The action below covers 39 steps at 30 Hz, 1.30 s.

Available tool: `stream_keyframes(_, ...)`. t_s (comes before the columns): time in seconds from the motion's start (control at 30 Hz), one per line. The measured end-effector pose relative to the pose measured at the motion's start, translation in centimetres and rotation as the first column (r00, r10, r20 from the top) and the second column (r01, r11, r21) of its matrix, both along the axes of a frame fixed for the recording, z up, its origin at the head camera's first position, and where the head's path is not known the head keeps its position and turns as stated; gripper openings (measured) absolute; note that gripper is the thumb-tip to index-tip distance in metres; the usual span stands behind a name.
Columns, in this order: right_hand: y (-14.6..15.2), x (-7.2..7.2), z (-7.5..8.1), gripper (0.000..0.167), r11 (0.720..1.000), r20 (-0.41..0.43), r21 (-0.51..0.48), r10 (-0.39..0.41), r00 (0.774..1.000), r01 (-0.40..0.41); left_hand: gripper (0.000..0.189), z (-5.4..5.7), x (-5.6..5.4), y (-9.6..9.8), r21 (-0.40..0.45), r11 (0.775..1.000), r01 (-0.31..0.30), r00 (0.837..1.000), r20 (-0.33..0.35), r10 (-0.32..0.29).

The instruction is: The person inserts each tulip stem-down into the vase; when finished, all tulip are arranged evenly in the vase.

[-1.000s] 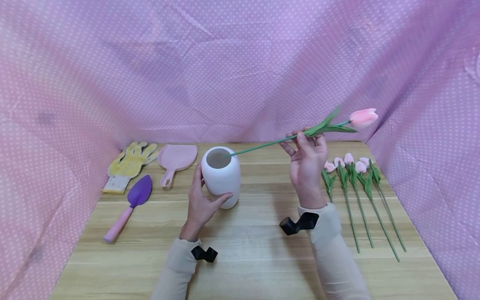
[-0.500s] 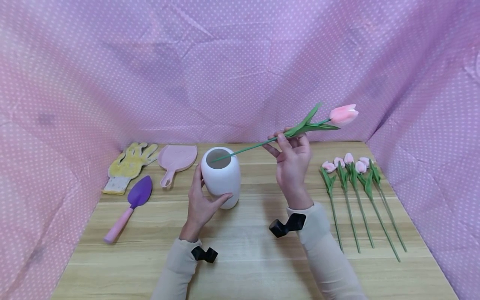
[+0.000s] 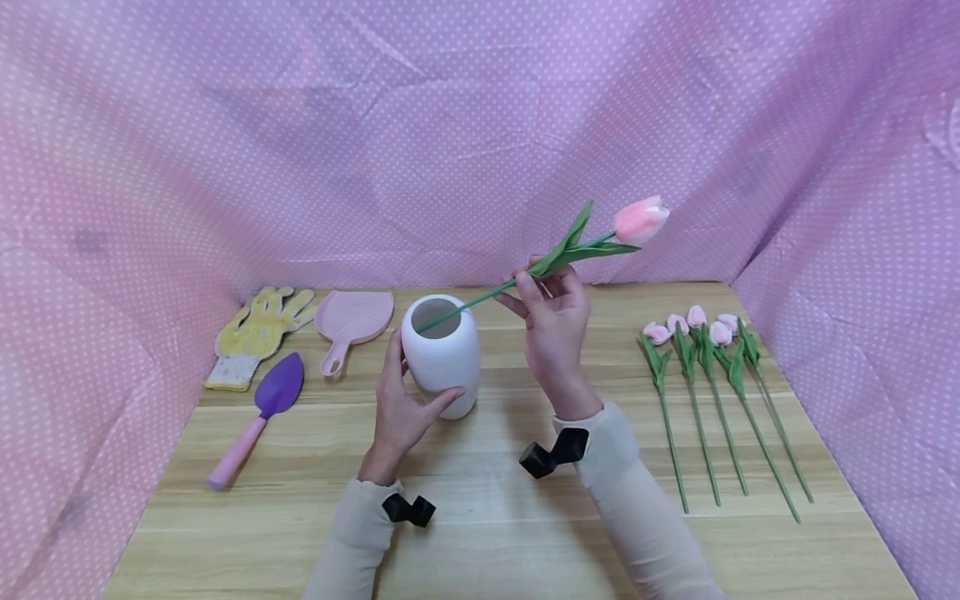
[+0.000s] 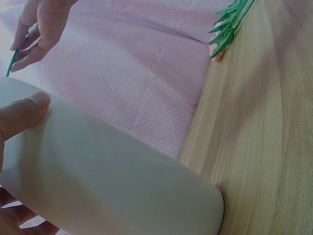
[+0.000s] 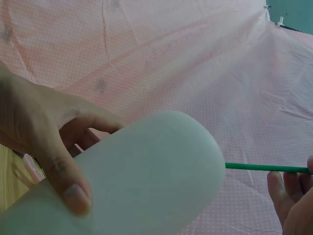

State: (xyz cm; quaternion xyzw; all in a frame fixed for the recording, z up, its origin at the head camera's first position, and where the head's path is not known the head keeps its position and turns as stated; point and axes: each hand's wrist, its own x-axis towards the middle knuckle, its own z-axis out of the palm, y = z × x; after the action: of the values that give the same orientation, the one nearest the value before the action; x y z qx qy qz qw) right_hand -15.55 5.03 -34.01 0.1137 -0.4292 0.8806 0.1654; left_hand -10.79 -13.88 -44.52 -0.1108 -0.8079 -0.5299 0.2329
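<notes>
A white vase [image 3: 450, 367] stands upright on the wooden table, its round mouth facing up. My left hand [image 3: 401, 412] grips its side, the thumb [image 4: 27, 113] across the front and the other fingers behind. My right hand [image 3: 557, 329] pinches a pink tulip [image 3: 641, 220] by its green stem, just below the leaves. The tulip slants, bloom up to the right, and the lower end of its stem [image 3: 442, 317] is inside the vase mouth. In the right wrist view the green stem [image 5: 259, 167] runs from the vase rim to my right fingers.
Several pink tulips [image 3: 705, 392] lie side by side at the right of the table. At the left lie a yellow and white glove [image 3: 262, 333], a pink dustpan [image 3: 354, 317] and a purple trowel [image 3: 279, 385] with a pink handle. A pink dotted cloth [image 3: 480, 142] hangs behind.
My right hand has moved left toward the vase with the tulip, and the stem reaches deeper into the mouth. My left hand and the vase have stayed in place.
</notes>
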Motion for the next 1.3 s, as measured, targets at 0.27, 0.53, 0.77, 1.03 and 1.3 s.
stream_keyframes(0.27, -0.8, -0.2, -0.3, 0.024, 0.995, -0.001, 0.101, 0.011, 1.000, -0.011, 0.116, 0.0, -0.1, 0.0, -0.004, 1.000, -0.002, 1.000, 0.008, 0.002)
stream_keyframes(0.53, -1.8, -0.1, -0.7, 0.033, 0.972, -0.018, 0.237, 0.018, 1.000, -0.013, 0.117, 0.1, 0.0, 0.0, -0.002, 1.000, 0.000, 1.000, 0.011, 0.000)
stream_keyframes(0.77, -2.1, -0.2, -1.4, 0.016, 0.897, -0.052, 0.442, 0.014, 0.999, 0.011, 0.117, 0.1, 0.1, 0.1, -0.005, 1.000, -0.005, 1.000, 0.018, 0.005)
stream_keyframes(1.03, -1.7, 0.2, -1.9, 0.041, 0.767, 0.041, 0.635, 0.082, 0.996, -0.090, 0.116, 0.1, 0.0, 0.1, -0.010, 1.000, -0.004, 1.000, 0.024, 0.004)
stream_keyframes(1.3, -1.3, 0.4, -2.1, 0.042, 0.769, 0.085, 0.626, 0.103, 0.991, -0.133, 0.116, 0.1, 0.1, 0.1, -0.013, 1.000, -0.010, 0.999, 0.047, 0.010)
